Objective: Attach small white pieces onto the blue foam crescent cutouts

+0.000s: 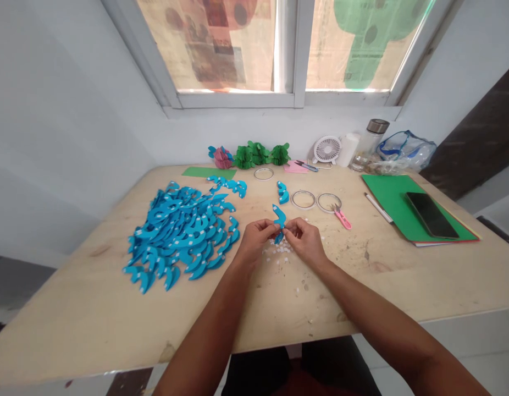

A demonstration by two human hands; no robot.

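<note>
Between both hands is a curved blue paper piece [280, 213] with a small white patch near its tip. My left hand [258, 236] pinches its left side, and my right hand [303, 237] pinches the right side at mid-length. Small white paper bits [281, 249] lie scattered on the table under the fingers. Just beyond the hands rests another blue paper piece [283, 192] with white patches. A large heap of similar blue paper pieces [180, 231] spreads out to the left.
Rolls of narrow tape [303, 199] and pink snips [342, 216] lie right of centre. Farther right, a phone [431, 214] rests on green sheets [386, 190] beside a pen [378, 208]. Green paper figures [258, 153], a small fan [327, 149] and a glass bottle [368, 144] line the wall.
</note>
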